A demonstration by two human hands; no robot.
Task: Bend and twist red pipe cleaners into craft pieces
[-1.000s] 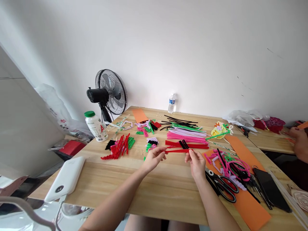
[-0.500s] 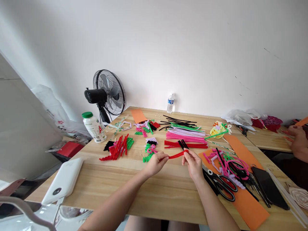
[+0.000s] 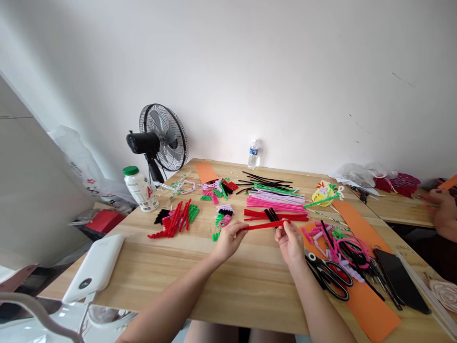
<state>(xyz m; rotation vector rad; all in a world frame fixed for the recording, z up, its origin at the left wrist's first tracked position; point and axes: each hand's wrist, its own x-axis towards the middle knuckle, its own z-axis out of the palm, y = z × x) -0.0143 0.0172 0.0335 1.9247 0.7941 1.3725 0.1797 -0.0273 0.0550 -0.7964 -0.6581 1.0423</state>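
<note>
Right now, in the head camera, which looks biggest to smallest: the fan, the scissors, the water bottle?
1. Fan
2. Scissors, though nearness to the camera inflates them
3. Water bottle, far off by the wall

Both forearms are bare from the near edge of the view to the wrists, with no sleeves showing; the left hand (image 3: 230, 239) and right hand (image 3: 291, 241) wear no gloves, rings or watch

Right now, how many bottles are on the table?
2. A white bottle with a green cap stands at the left edge by the fan; a clear water bottle stands against the far wall.
</note>
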